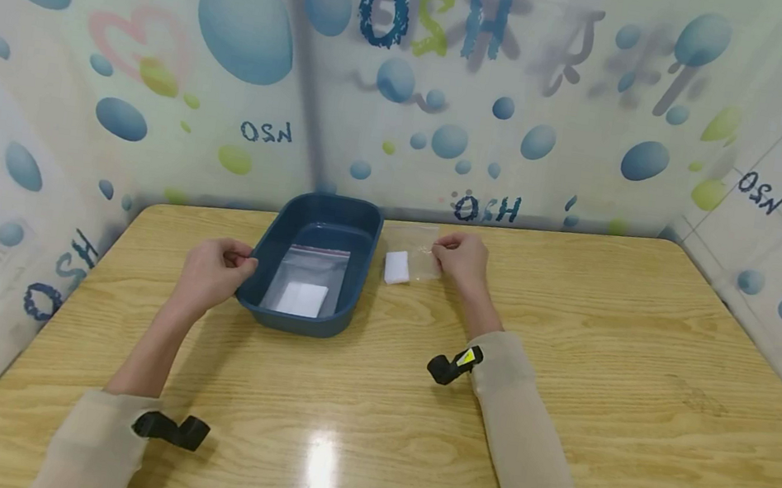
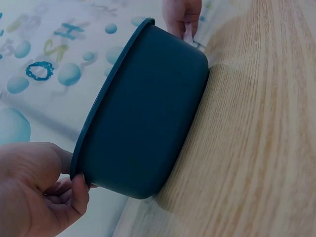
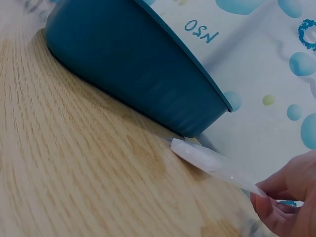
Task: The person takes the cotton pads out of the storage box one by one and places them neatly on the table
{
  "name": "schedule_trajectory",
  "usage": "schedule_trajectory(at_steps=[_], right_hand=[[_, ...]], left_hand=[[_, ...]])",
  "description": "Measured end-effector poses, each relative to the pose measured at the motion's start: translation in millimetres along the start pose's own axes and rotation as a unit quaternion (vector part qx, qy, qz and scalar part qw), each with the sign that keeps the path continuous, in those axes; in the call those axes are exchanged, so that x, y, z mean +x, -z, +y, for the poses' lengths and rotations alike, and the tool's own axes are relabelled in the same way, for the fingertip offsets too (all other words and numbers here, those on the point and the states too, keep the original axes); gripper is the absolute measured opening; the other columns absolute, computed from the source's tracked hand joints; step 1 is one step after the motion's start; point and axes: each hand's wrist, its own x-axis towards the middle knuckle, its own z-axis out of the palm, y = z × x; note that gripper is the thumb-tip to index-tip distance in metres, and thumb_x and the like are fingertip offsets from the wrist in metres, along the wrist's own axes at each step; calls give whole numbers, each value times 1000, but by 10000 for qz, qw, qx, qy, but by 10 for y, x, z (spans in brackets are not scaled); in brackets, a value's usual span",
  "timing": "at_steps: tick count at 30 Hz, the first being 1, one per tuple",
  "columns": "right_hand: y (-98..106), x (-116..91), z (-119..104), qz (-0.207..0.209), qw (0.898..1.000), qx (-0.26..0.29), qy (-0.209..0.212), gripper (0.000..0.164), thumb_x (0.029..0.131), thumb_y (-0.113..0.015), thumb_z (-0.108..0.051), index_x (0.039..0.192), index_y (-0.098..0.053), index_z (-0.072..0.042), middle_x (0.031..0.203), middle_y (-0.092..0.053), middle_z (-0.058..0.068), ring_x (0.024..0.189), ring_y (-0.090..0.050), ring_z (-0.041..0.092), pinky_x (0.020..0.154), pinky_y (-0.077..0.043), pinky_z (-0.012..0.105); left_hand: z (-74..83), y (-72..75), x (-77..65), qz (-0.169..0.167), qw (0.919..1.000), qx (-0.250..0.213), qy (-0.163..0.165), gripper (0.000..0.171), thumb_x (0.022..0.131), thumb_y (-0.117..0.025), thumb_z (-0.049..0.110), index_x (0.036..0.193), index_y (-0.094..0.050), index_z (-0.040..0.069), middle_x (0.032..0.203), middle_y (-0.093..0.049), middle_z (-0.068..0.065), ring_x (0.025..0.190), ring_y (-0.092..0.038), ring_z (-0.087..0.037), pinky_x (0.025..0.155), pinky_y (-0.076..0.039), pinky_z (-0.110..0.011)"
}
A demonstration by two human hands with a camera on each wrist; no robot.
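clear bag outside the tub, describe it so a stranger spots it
On the wooden table, find the blue tub. Just right of it, the right hand pinches a clear bag with a white piece inside. Unlike the other bag inside the tub, it is held.

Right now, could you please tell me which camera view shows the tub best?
The head view: it looks into the tub and shows nearly all of it, with a bag inside. The left wrist view shows only its outside, with the left hand pinching it; the right wrist view, only its outside, cut by the frame.
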Motion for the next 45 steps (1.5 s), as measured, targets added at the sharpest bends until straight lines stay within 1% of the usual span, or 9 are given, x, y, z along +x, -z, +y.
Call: schedule_trajectory(at_steps=[7,14,19,22,26,28,35,42,45], right_hand=[[-3,-3,31,-16,9997,-220,-50,18,95,-69,-8,106,-72,5,102,-68,18,82,-58,21,68,-49,25],[-7,-2,76,11,9995,-268,-185,19,95,-68,-9,107,-72,5,101,-68,18,81,-59,21,68,-50,26],[-6,3,89,49,9994,-239,-232,19,96,-68,-10,107,-72,4,101,-68,17,84,-59,22,71,-51,27],[-5,10,92,87,9993,-246,-249,19,96,-67,-11,105,-72,4,95,-68,16,81,-58,22,70,-50,27],[3,23,97,150,9992,-273,-239,19,97,-65,-12,104,-72,4,83,-66,12,73,-58,19,65,-47,26],[11,25,96,165,9992,-262,-238,20,97,-64,-13,105,-72,4,81,-65,11,71,-57,18,64,-47,25],[40,20,80,128,9992,-111,-363,24,98,-61,-15,111,-70,4,79,-63,9,72,-56,18,65,-46,24],[79,17,64,147,9991,128,-386,27,97,-59,-15,113,-70,5,71,-58,3,66,-55,14,66,-47,25],[96,10,39,166,9988,159,-440,29,97,-59,-16,114,-70,4,73,-60,4,65,-55,14,65,-47,24]], left_hand=[[-19,-9,3,6,10000,11,-31,30,96,-62,10,113,-67,-14,93,-67,-19,84,-62,-29,67,-48,-24],[-26,-21,5,-36,10000,-1,-34,30,96,-62,10,114,-66,-14,94,-67,-20,86,-62,-30,68,-49,-26],[-30,-26,9,-57,10000,-44,-20,30,97,-62,9,115,-66,-14,95,-67,-20,87,-62,-31,67,-49,-25],[-27,-21,9,-38,10000,-44,-11,30,97,-61,9,115,-66,-14,95,-67,-21,87,-62,-31,68,-49,-24],[-24,-10,12,-26,10000,-32,-7,30,97,-62,10,114,-66,-14,95,-67,-21,87,-62,-31,67,-48,-23],[-20,-6,13,-35,10000,-43,-8,30,97,-62,10,114,-66,-14,95,-67,-21,87,-62,-31,66,-48,-22],[-13,1,-1,-61,10000,-73,-1,29,97,-61,9,114,-66,-14,94,-66,-20,86,-62,-30,65,-48,-20],[-26,-7,1,-30,10000,-52,-36,28,96,-62,9,113,-66,-14,92,-66,-18,85,-62,-29,65,-48,-21],[-27,-8,1,-31,10000,-41,-45,28,96,-62,9,112,-66,-14,92,-66,-18,85,-62,-29,65,-48,-21]])
